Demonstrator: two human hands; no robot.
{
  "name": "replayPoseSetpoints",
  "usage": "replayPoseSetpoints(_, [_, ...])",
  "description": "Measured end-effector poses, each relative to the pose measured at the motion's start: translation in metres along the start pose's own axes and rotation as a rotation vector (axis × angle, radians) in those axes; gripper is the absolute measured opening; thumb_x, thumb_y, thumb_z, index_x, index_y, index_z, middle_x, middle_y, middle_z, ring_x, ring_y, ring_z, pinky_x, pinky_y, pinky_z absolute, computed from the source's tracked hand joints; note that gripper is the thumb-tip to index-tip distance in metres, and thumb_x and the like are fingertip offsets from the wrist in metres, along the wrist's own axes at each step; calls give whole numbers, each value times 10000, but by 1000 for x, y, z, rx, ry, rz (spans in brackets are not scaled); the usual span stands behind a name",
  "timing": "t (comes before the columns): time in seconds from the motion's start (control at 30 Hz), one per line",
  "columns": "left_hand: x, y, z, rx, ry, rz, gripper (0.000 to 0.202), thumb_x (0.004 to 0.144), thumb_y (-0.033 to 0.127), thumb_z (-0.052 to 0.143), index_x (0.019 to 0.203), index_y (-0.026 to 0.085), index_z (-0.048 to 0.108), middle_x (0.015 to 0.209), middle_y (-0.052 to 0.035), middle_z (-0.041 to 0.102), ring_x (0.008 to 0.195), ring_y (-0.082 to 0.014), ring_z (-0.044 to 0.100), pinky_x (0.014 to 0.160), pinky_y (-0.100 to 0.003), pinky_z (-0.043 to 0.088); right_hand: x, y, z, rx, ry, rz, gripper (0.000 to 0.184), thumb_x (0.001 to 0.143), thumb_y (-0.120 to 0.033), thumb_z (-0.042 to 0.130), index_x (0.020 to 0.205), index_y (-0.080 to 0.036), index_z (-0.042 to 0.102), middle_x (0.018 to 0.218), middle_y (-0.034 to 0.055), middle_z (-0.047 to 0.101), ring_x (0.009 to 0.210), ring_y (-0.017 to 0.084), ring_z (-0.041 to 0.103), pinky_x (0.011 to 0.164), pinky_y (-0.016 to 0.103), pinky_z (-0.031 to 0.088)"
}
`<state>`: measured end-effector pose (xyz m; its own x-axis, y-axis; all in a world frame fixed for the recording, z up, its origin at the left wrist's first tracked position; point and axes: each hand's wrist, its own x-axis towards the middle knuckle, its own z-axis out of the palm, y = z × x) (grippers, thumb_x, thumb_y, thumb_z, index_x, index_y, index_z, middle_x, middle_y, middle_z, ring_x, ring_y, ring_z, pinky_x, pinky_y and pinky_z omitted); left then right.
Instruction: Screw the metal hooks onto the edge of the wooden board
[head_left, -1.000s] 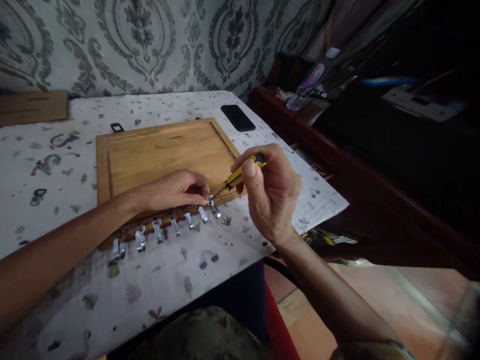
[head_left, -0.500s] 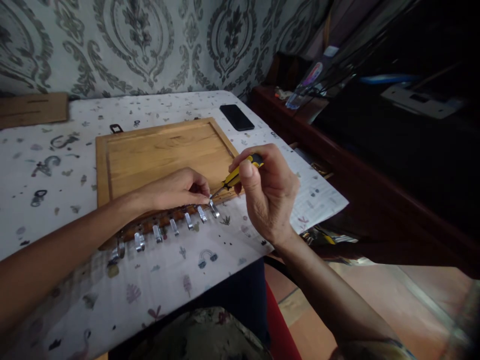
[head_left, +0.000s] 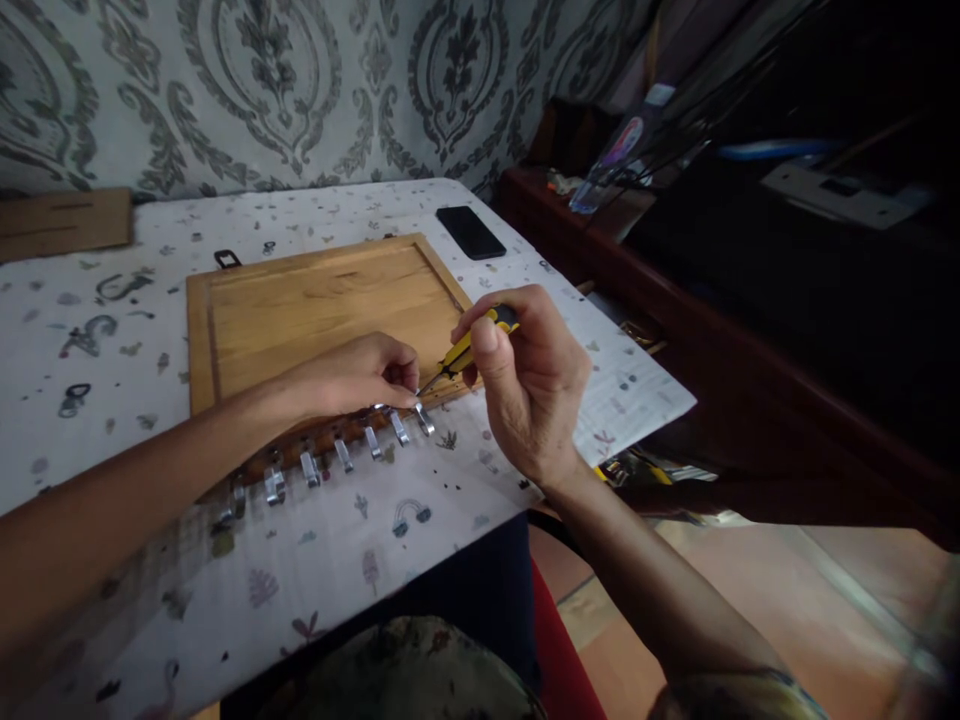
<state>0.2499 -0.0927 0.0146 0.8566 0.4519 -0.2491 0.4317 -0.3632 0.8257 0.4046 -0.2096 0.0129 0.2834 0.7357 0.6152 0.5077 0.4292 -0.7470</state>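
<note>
My right hand [head_left: 529, 385] is wrapped round the yellow and black handle of a screwdriver [head_left: 460, 354]. The shaft slants down to the left, its tip at the top of the rightmost silver metal hook [head_left: 424, 418]. My left hand [head_left: 367, 375] rests on the wooden board's front edge, thumb and forefinger pinched beside that tip; whatever lies between them is too small to make out. Several more hooks, such as one at mid-row [head_left: 343, 455], hang in a row along the front edge of the framed wooden board [head_left: 322, 310]. My left forearm covers the board's front left corner.
A black phone [head_left: 471, 232] lies on the patterned white tablecloth [head_left: 409, 570] behind the board. Brown cardboard [head_left: 64, 222] sits at the far left. To the right, a dark red cabinet [head_left: 675, 270] bears a plastic bottle [head_left: 619, 150]. Tools [head_left: 652, 470] lie below the table's right edge.
The whole view has shifted slightly, so everything appears a little further left. Both hands keep their places at the rightmost hook, with the screwdriver still in my right hand.
</note>
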Motion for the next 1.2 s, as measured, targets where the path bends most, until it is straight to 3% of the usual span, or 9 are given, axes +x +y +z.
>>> replayPoseSetpoints(0.53, [-9,-1,6,-112,24,52,121,788,254,640,729,190,557,649,40,550,609,-115,492,599,-259,380,-3,2,-1,3,2,19,263,1009,-589,551,968,-348,649,893,38,677,721,247,663,597,435,613])
replayPoseSetpoints(0.9, [-16,-5,12,146,113,105,191,897,327,597,766,192,565,684,24,562,644,-134,497,603,-271,357,-4,3,0,1,10,-32,268,1024,-560,549,958,-312,629,881,27,662,702,218,652,547,384,558])
replayPoseSetpoints(1.2, [-17,-7,12,122,130,76,261,929,397,582,777,185,593,700,13,582,656,-138,518,603,-268,371,-6,4,-1,19,19,-22,258,1016,-558,560,956,-324,653,872,36,673,721,238,660,548,405,552])
